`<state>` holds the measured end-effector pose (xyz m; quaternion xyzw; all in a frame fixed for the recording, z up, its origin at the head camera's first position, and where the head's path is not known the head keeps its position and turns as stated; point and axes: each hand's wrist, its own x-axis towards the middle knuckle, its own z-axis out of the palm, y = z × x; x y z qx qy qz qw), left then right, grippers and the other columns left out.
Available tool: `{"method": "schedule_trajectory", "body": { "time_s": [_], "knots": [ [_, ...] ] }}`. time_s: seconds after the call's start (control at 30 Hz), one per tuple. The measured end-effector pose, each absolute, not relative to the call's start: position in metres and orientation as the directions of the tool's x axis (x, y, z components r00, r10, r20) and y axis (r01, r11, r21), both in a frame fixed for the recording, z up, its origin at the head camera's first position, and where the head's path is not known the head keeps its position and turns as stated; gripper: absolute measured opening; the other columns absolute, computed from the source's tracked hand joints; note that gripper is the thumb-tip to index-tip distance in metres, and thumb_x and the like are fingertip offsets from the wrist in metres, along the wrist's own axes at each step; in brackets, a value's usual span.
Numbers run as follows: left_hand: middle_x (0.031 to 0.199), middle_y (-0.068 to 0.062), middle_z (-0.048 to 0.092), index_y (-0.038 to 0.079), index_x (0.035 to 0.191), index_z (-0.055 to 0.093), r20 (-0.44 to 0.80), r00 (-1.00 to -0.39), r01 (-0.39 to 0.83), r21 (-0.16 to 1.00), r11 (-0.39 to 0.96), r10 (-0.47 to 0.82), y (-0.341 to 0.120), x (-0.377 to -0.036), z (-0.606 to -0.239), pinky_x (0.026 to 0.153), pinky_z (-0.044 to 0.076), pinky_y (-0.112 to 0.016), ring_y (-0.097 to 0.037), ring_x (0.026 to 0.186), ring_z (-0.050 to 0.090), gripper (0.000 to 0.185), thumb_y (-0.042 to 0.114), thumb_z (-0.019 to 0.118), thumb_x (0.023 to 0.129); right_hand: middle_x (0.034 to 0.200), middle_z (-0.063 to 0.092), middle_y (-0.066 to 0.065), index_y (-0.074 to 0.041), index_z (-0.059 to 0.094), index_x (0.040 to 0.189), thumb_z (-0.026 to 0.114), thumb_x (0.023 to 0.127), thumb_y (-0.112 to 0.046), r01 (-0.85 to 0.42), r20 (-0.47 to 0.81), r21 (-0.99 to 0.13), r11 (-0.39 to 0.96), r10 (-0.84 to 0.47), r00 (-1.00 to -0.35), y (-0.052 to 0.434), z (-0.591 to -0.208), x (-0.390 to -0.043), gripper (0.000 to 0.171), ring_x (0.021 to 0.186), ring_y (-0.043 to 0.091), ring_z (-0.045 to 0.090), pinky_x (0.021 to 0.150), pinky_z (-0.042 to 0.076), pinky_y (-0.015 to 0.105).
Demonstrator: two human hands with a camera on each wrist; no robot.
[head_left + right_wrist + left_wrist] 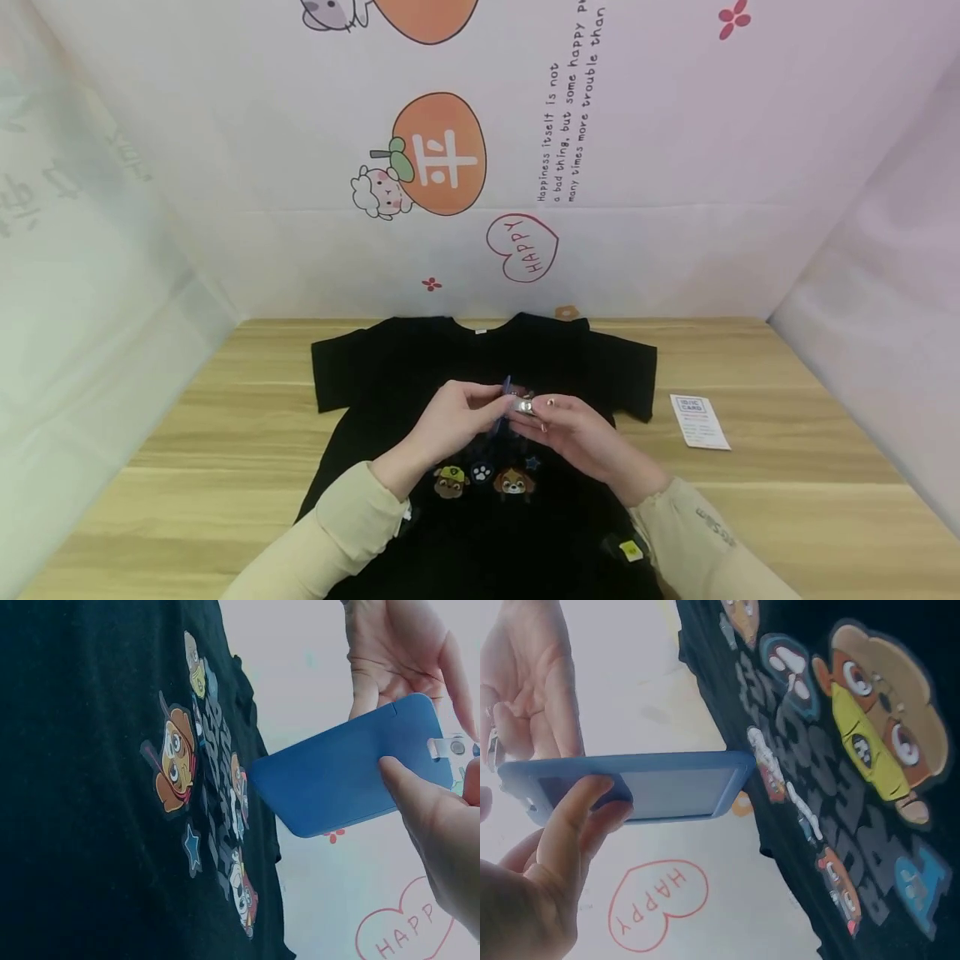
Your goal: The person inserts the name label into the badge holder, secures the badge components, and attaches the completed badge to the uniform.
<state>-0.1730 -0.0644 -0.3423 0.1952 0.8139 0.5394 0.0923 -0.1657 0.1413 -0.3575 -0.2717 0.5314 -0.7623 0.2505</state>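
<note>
Both hands hold a blue card holder (502, 410) above a black T-shirt (420, 358) that lies flat on the wooden table (225, 467). My left hand (461, 415) pinches one end of the card holder (667, 791) between thumb and fingers. My right hand (562, 423) pinches the other end, its thumb (420, 817) beside the metal clip (451, 746). The card holder (337, 776) is flat, with rounded corners. Cartoon dog prints (483, 479) sit on the shirt's chest, under the hands.
A white printed card (699, 422) lies on the table to the right of the shirt's sleeve. Pale walls with cartoon pictures and a "HAPPY" heart (522, 247) enclose the table at the back and on both sides.
</note>
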Motion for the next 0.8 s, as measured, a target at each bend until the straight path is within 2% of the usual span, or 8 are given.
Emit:
{"method": "schedule_trajectory", "body": {
  "time_s": [0.13,0.27,0.37,0.47,0.6,0.67,0.73,0.8],
  "knots": [
    [0.104,-0.011,0.071,0.002,0.118,0.065,0.068,-0.911,0.229,0.904,0.362,0.407,-0.0642,-0.1726,-0.3454,0.076,0.054,-0.029,-0.015,0.086,0.066,0.041,0.032,0.062,0.091,0.114,0.063,-0.009,-0.02,0.071,0.092,0.041,0.102,-0.015,0.091,0.12,-0.958,-0.271,-0.669,-0.733,0.1385,-0.3595,-0.1655,0.031,0.113,0.003,0.056,0.099,0.043,0.021],
    [0.109,-0.012,0.07,0.001,0.117,0.065,0.101,-0.911,0.252,0.904,0.346,0.4,-0.0639,-0.1739,-0.3471,0.083,0.055,-0.034,-0.018,0.095,0.068,0.039,0.03,0.063,0.091,0.111,0.062,-0.01,-0.019,0.065,0.08,0.042,0.102,-0.017,0.063,0.104,-0.971,-0.231,-0.643,-0.759,0.1378,-0.3601,-0.1654,0.032,0.114,0.003,0.056,0.099,0.044,0.02],
    [0.111,-0.012,0.069,0.001,0.117,0.065,0.127,-0.908,0.271,0.904,0.33,0.4,-0.0639,-0.1744,-0.3458,0.084,0.054,-0.033,-0.018,0.099,0.067,0.037,0.027,0.062,0.092,0.108,0.063,-0.01,-0.02,0.067,0.084,0.043,0.102,-0.019,0.031,0.114,-0.976,-0.216,-0.624,-0.773,0.1372,-0.3594,-0.1658,0.03,0.109,0.003,0.058,0.097,0.045,0.02],
    [0.091,-0.008,0.072,0.002,0.117,0.065,0.129,-0.907,0.279,0.898,0.342,0.401,-0.0643,-0.1739,-0.3447,0.065,0.053,-0.023,-0.013,0.075,0.067,0.033,0.023,0.061,0.092,0.111,0.063,-0.01,-0.022,0.07,0.093,0.043,0.102,-0.019,0.02,0.121,-0.977,-0.212,-0.627,-0.77,0.1367,-0.3585,-0.1652,0.029,0.108,0.003,0.059,0.096,0.045,0.018],
    [0.054,0.003,0.05,0.0,0.121,0.062,0.119,-0.889,0.316,0.858,0.404,0.442,-0.0657,-0.1733,-0.3454,0.041,0.035,-0.025,-0.006,0.043,0.039,0.034,0.019,0.058,0.093,0.112,0.061,-0.008,-0.02,0.067,0.085,0.044,0.101,-0.018,0.029,0.108,-0.979,-0.204,-0.627,-0.771,0.1353,-0.3584,-0.163,0.029,0.112,0.002,0.057,0.097,0.044,0.017],
    [0.047,0.006,0.043,-0.002,0.124,0.059,0.136,-0.873,0.365,0.821,0.44,0.469,-0.0664,-0.1732,-0.3457,0.059,0.05,-0.035,-0.005,0.038,0.034,0.036,0.018,0.056,0.094,0.11,0.06,-0.008,-0.02,0.064,0.08,0.043,0.101,-0.018,0.018,0.11,-0.98,-0.196,-0.618,-0.779,0.1345,-0.3596,-0.162,0.03,0.113,0.002,0.057,0.097,0.043,0.017],
    [0.045,0.008,0.041,-0.004,0.125,0.057,0.163,-0.857,0.416,0.779,0.469,0.489,-0.0668,-0.173,-0.3452,0.083,0.047,-0.054,-0.004,0.036,0.033,0.038,0.018,0.055,0.094,0.107,0.059,-0.006,-0.018,0.06,0.076,0.043,0.101,-0.018,-0.001,0.118,-0.982,-0.191,-0.604,-0.788,0.1336,-0.3609,-0.1612,0.03,0.113,0.002,0.057,0.097,0.043,0.017],
    [0.045,0.009,0.04,-0.005,0.125,0.056,0.179,-0.843,0.45,0.753,0.48,0.508,-0.0669,-0.1724,-0.3444,0.083,0.045,-0.059,-0.004,0.037,0.033,0.038,0.018,0.054,0.095,0.104,0.058,-0.005,-0.017,0.058,0.075,0.043,0.101,-0.018,-0.022,0.131,-0.982,-0.188,-0.591,-0.796,0.1333,-0.3627,-0.1606,0.03,0.113,0.003,0.057,0.097,0.044,0.018]
  ]
}}
